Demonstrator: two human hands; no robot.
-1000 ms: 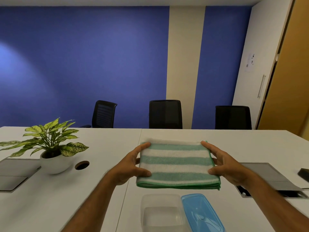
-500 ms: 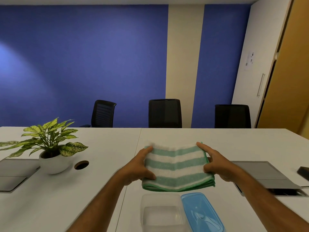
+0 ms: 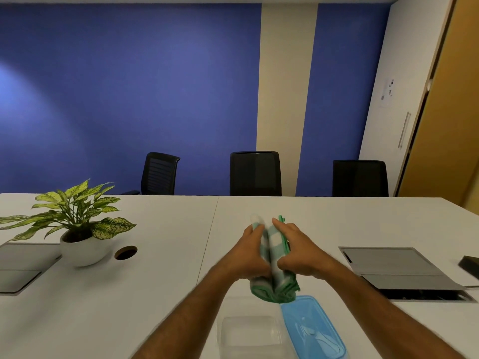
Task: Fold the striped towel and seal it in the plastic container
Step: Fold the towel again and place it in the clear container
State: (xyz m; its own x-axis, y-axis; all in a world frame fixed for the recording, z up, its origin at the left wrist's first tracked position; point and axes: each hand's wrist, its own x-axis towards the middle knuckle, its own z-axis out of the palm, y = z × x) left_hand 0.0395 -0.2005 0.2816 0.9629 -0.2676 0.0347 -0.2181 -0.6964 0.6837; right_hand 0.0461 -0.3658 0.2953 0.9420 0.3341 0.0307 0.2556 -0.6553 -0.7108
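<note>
The green-and-white striped towel (image 3: 273,286) is squeezed into a narrow, doubled bundle between both hands, held just above the white table (image 3: 160,275). My left hand (image 3: 250,252) presses its left side and my right hand (image 3: 298,252) presses its right side, palms facing each other. The bundle's lower end hangs out below the hands. Directly in front of me the clear plastic container (image 3: 250,335) stands open with nothing inside. Its blue lid (image 3: 312,327) lies beside it on the right, just under the towel's lower end.
A potted plant (image 3: 77,224) in a white pot stands at the left, with a round cable hole (image 3: 126,252) beside it. Grey floor-box flaps (image 3: 399,268) sit at right and far left. A dark object (image 3: 470,265) lies at the right edge. Three black chairs (image 3: 255,173) line the far side.
The hands have come together, folding the flat towel in half into a narrow bundle. The bundle has moved nearer to me, toward the container and lid.
</note>
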